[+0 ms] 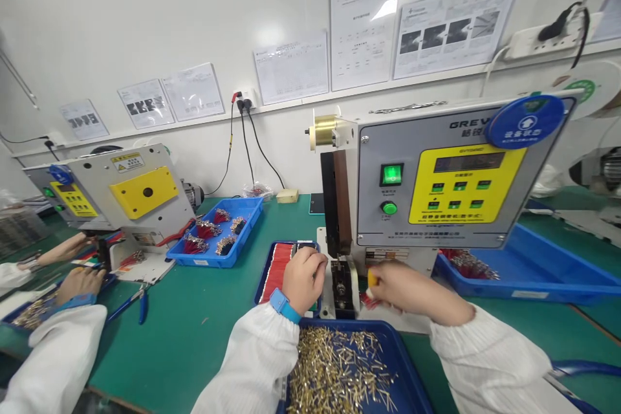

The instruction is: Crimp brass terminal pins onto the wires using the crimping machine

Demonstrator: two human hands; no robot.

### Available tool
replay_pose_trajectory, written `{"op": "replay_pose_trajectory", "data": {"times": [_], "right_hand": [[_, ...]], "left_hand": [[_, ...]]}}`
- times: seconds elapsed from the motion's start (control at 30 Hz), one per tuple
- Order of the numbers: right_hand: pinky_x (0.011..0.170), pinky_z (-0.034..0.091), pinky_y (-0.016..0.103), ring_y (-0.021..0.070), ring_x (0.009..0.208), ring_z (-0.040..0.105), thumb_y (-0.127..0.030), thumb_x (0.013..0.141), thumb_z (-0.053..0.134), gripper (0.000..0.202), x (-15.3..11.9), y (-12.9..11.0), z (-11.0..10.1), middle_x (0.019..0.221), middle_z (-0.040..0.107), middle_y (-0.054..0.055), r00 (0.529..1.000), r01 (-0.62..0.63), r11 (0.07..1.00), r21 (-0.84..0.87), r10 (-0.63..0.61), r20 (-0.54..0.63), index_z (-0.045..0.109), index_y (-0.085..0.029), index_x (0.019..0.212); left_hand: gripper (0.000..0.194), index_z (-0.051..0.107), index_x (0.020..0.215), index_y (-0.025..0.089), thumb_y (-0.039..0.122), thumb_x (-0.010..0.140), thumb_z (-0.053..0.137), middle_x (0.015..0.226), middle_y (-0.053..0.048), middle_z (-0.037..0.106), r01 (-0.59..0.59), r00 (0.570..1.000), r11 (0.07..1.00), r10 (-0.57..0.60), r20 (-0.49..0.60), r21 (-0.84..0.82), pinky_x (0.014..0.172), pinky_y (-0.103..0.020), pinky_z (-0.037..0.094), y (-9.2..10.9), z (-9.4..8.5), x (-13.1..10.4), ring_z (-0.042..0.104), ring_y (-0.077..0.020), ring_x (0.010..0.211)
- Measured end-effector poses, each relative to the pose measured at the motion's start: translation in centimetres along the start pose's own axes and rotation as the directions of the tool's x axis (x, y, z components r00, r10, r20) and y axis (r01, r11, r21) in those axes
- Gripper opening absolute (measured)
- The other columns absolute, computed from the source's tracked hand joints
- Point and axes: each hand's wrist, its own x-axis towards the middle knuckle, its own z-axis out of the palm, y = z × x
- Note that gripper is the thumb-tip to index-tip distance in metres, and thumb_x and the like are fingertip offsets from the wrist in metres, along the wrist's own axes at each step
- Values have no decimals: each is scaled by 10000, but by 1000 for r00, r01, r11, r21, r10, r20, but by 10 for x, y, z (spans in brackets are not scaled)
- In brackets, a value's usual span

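Note:
My left hand (305,277), with a blue wristband, is closed beside the black working head (341,288) of a bench-top copper-strip machine (383,207). Its fingertips are pinched together, and whatever they hold is hidden. On the other side of the head, my right hand (405,288) is closed and slightly blurred, a yellow cover on one fingertip. Red wires (369,301) show just under its fingers. Beneath my left hand lies a blue tray of red wires (277,268) in a row. In front of the machine, a dark blue tray (410,369) holds many loose brass-coloured pins (334,369).
At left, a co-worker's hands (80,284) are at a similar machine (145,200). A blue bin (252,213) with wire bundles stands between the machines, another blue bin (548,272) at right. Pliers (133,304) lie on the green mat, and blue-handled pliers (582,369) lie at lower right.

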Motion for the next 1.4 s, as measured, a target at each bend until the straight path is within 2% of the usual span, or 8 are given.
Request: {"op": "replay_pose_trajectory", "data": {"times": [0.13,0.3,0.4,0.47,0.67,0.87,1.1,1.4], "right_hand": [[392,357,199,127,393,532,-202,647,705,95,-7,-31,31,482,529,-49,956,25,999,-30,-15,292,638,-178,710],[445,290,199,107,512,514,-154,559,819,196,-11,-54,53,575,523,-45,966,165,963,-214,-114,234,645,-171,648],[450,286,205,90,471,481,-108,614,766,162,-11,-55,53,529,507,-55,961,128,968,-214,-68,268,616,-171,613],[444,280,205,86,453,470,-88,622,731,174,-11,-55,52,497,488,-63,957,132,971,-199,-73,281,581,-173,593],[411,252,204,80,395,446,-40,598,608,217,-15,-54,50,457,424,-79,949,194,965,-177,-139,282,462,-197,564],[376,275,200,96,347,461,-29,576,567,259,-14,-52,51,446,395,-89,944,186,970,-160,-130,305,388,-216,573],[370,387,168,95,397,527,-74,670,524,137,-8,-43,52,474,520,-56,892,99,986,136,-149,426,493,-194,611],[367,385,148,91,422,557,-111,646,547,94,-3,-38,54,505,583,-26,895,101,981,164,-162,415,526,-177,582]], "left_hand": [[179,626,909,188,172,925,449,872,-65,613,8,1000,1000,-8,9,27,746,-281,485,0,1,-2,587,-176,842],[195,612,1048,196,179,911,473,920,-58,661,149,969,982,-168,182,114,772,-295,484,-10,-5,2,612,-192,879],[343,529,1254,215,210,912,499,973,-46,695,377,838,884,-452,307,275,773,-285,480,-27,-16,6,641,-191,881],[335,560,1236,226,210,905,514,1018,-60,699,461,735,795,-591,331,395,779,-282,474,-43,-25,7,649,-200,908],[298,682,1002,173,30,807,509,1001,-108,667,498,647,700,-693,319,512,812,-301,457,-83,-45,-2,632,-225,946],[181,708,867,181,96,815,557,946,-92,651,504,625,689,-707,331,520,805,-295,450,-93,-38,-7,631,-210,895],[175,691,859,175,84,822,546,930,-94,647,500,636,695,-700,325,517,800,-308,446,-93,-36,-8,625,-220,896],[193,709,816,190,82,811,549,908,-80,661,482,645,712,-683,342,511,766,-289,437,-94,-36,-8,629,-207,872]]}}
